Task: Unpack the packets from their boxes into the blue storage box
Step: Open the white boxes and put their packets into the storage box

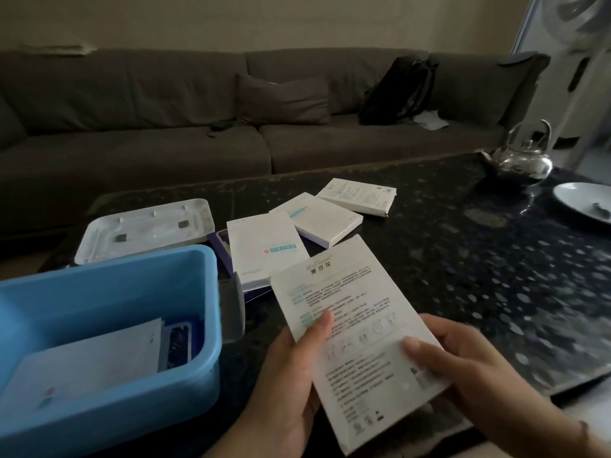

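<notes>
A flat white box (350, 312) printed with text is held in both hands above the near edge of the dark table. My left hand (287, 385) grips its left edge with the thumb on top. My right hand (469, 365) grips its right edge, thumb on the printed face. The blue storage box (205, 368) stands at the left; white packets (89, 365) and a dark packet (178, 345) lie inside it. Three more white boxes lie on the table: one next to the storage box (261, 246), one in the middle (320, 218), one farther back (358, 195).
The storage box's white lid (145, 226) lies upside down behind it. A metal kettle (522, 157) and a white plate (585, 200) stand at the table's far right. A grey sofa (165, 127) with a black bag (400, 90) runs behind the table.
</notes>
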Motion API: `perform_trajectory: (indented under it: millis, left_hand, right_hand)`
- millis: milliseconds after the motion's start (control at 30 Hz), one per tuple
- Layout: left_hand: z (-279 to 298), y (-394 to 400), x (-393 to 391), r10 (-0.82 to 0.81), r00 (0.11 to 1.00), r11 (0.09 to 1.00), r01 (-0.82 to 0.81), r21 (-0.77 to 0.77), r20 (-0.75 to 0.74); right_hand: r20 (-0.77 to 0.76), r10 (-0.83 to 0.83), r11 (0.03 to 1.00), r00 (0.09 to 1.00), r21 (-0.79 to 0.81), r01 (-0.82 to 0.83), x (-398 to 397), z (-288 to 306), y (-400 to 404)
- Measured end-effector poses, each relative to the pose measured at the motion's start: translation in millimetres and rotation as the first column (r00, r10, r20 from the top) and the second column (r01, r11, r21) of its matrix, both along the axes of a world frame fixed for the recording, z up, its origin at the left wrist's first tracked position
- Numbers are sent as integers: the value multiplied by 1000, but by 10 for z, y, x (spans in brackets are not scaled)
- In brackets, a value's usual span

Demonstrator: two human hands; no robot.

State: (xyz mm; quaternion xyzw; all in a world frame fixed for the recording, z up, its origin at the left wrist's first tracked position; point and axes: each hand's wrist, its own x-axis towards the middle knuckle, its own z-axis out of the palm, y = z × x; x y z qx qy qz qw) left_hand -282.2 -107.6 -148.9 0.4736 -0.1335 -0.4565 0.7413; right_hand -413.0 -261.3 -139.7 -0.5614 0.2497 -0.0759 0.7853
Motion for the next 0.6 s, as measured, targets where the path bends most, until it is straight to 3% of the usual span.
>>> perform_trajectory:
  millis: [33, 133, 200, 233, 300, 333, 400, 467, 600]
  left_hand:
    - [11, 10, -15, -48, 999, 999, 48, -19, -4]
    - [-13, 38, -40, -204, 979, 979, 203, -22, -15]
    - [-26, 61, -19, -217, 976, 975, 217, 38, 9]
    - [-36, 73, 10, -217, 976, 974, 215, 70, 27]
    - [-41, 88, 85, -224, 971, 969, 213, 122, 84]
    - [-23, 93, 116, -238, 965, 964, 221, 145, 114]
    - [31, 102, 154, -282, 947, 952, 255, 170, 156]
    - [64, 110, 180, -328, 927, 937, 295, 188, 180]
    - [80, 146, 231, -402, 896, 902, 353, 247, 189]
  right_hand:
    - [23, 51, 998, 998, -34, -51, -18, -34, 41]
    - [99, -40, 999, 994, -26, 42, 47, -173, 99]
    - [31, -100, 950, 995, -293, 105, 62, -164, 115]
    - [23, -158, 837, 987, -528, 147, 64, -169, 109]
    - [133, -256, 423, 958, -875, 235, 71, -121, 30]
    - [173, -246, 276, 954, -931, 240, 93, -75, -14]
    - [199, -167, 142, 966, -964, 223, 174, 5, -129]
    - [206, -90, 104, 974, -971, 215, 279, 123, -169]
    - [208, -47, 165, 977, -963, 212, 380, 185, -197]
